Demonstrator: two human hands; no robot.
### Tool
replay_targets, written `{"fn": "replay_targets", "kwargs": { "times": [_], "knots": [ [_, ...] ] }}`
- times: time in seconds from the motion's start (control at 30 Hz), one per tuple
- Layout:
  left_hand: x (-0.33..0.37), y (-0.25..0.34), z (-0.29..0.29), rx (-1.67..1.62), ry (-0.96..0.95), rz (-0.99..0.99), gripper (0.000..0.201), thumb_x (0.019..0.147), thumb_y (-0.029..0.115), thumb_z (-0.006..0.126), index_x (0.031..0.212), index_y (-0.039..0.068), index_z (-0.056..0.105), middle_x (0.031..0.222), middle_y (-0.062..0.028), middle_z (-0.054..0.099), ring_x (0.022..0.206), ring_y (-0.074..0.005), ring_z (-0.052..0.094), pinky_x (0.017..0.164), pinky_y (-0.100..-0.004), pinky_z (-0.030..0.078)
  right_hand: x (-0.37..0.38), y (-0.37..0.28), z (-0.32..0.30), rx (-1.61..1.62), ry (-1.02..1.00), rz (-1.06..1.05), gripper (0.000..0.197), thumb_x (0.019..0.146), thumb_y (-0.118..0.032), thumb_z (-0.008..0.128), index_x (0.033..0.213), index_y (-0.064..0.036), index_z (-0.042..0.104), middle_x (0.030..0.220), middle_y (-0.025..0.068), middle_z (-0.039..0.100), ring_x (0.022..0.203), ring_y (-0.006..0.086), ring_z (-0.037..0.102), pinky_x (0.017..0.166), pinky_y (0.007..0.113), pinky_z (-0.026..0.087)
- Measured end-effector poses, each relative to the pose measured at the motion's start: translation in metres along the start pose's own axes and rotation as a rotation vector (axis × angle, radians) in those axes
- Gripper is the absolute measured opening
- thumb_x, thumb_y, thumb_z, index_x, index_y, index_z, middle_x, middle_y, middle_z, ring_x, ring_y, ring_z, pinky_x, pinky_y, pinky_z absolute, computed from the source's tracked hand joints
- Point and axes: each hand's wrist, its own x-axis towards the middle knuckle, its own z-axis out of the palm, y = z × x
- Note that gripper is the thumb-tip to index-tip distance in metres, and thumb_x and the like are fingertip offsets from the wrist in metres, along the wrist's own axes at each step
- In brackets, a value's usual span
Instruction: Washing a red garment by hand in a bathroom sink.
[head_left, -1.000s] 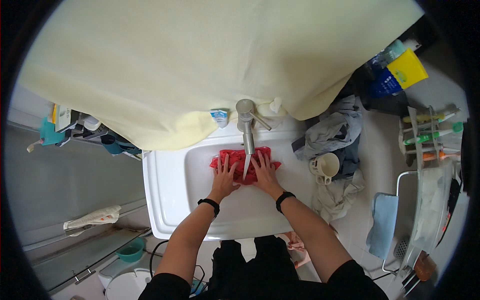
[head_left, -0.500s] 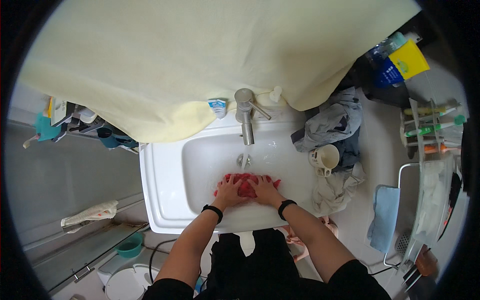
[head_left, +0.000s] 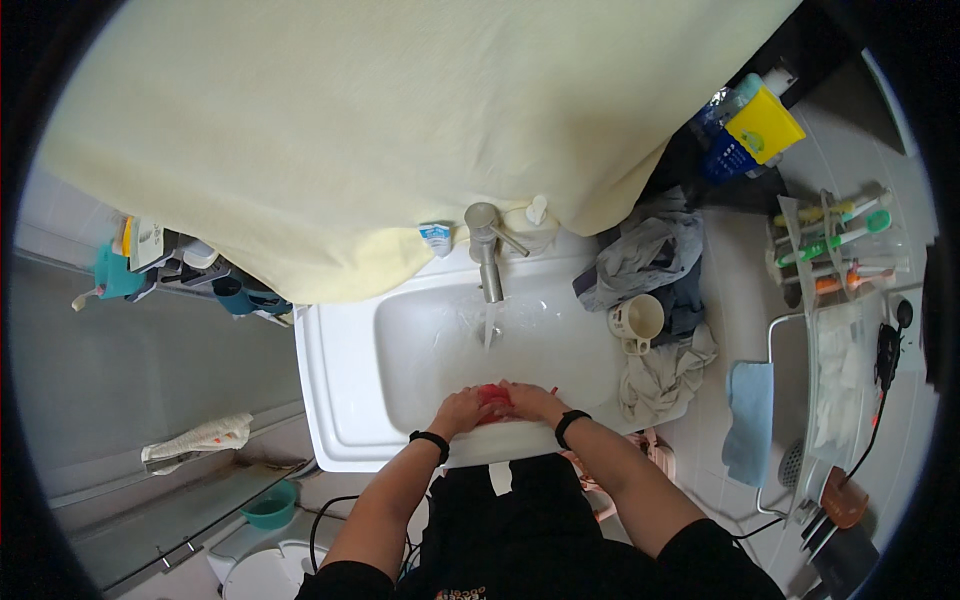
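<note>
Both hands hold a wet red cloth low in the white sink, by its front wall. My left hand has its fingers curled round the cloth's left side. My right hand grips the right side, and a small red end shows beyond it. The fingertips are partly hidden in the cloth. Ahead of the hands, a metal faucet runs a thin stream of water into the basin, apart from the cloth.
On the sink's right ledge lie grey garments, a pale cloth and a cream mug. A small blue-and-white tube stands left of the faucet. A cream curtain hangs behind. Toothbrushes and a blue towel are at right.
Both hands have drawn the red cloth back toward the sink's front edge. The cloth, spread flat under the palms before, is now bunched between the hands. The view has shifted slightly.
</note>
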Motion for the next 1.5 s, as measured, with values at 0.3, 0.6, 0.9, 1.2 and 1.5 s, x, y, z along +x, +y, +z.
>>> {"fn": "replay_targets", "kwargs": {
  "times": [0.3, 0.6, 0.9, 1.2, 1.5],
  "knots": [
    [-0.003, 0.004, -0.014, 0.063, -0.135, -0.037, 0.053, 0.093, 0.049, 0.049, 0.119, 0.002, 0.054, 0.111, -0.0213, 0.061, 0.092, -0.0397, 0.064, 0.081, -0.0463, 0.053, -0.006, -0.021, -0.023, -0.195, -0.146, 0.017, 0.058, 0.092, -0.05, 0.056, 0.132, -0.0089, 0.046, 0.117, 0.0233, 0.058, 0.107, 0.0416, 0.057, 0.089, 0.048, 0.05],
    [0.021, 0.034, -0.067, 0.267, 0.203, -0.147, 0.059, 0.085, 0.047, 0.064, 0.127, 0.008, 0.052, 0.13, -0.018, 0.048, 0.117, -0.0405, 0.049, 0.084, -0.0527, 0.049, 0.024, -0.019, -0.045, -0.435, 0.247, 0.065, 0.053, 0.088, -0.027, 0.061, 0.137, -0.0157, 0.045, 0.129, 0.0218, 0.049, 0.117, 0.0416, 0.051, 0.088, 0.056, 0.049],
    [0.077, 0.006, -0.067, 0.345, 0.262, -0.161, 0.092, 0.07, 0.054, 0.077, 0.144, 0.019, 0.037, 0.153, -0.0224, 0.02, 0.126, -0.0587, 0.03, 0.096, -0.0651, 0.039, 0.085, -0.014, -0.063, -0.593, 0.223, 0.255, 0.112, 0.064, -0.063, 0.077, 0.152, -0.0227, 0.02, 0.154, 0.023, 0.019, 0.138, 0.0443, 0.027, 0.097, 0.067, 0.038],
    [0.049, -0.007, -0.016, 0.21, -0.006, -0.048, 0.099, 0.07, 0.066, 0.068, 0.146, 0.011, 0.036, 0.15, -0.0344, 0.018, 0.136, -0.056, 0.019, 0.109, -0.0619, 0.022, 0.042, 0.011, -0.013, -0.271, 0.162, -0.002, 0.104, 0.063, -0.054, 0.079, 0.147, -0.0139, 0.032, 0.143, 0.0288, 0.03, 0.128, 0.0497, 0.037, 0.103, 0.056, 0.037],
    [-0.014, 0.01, -0.004, -0.032, -0.031, -0.094, 0.081, 0.086, 0.067, 0.049, 0.143, 0.01, 0.041, 0.13, -0.0286, 0.042, 0.118, -0.0487, 0.044, 0.098, -0.0534, 0.039, 0.004, -0.013, -0.007, -0.067, -0.135, 0.091, 0.097, 0.07, -0.066, 0.069, 0.146, -0.0152, 0.035, 0.135, 0.0286, 0.042, 0.121, 0.0453, 0.047, 0.103, 0.048, 0.041]
  ]
}}
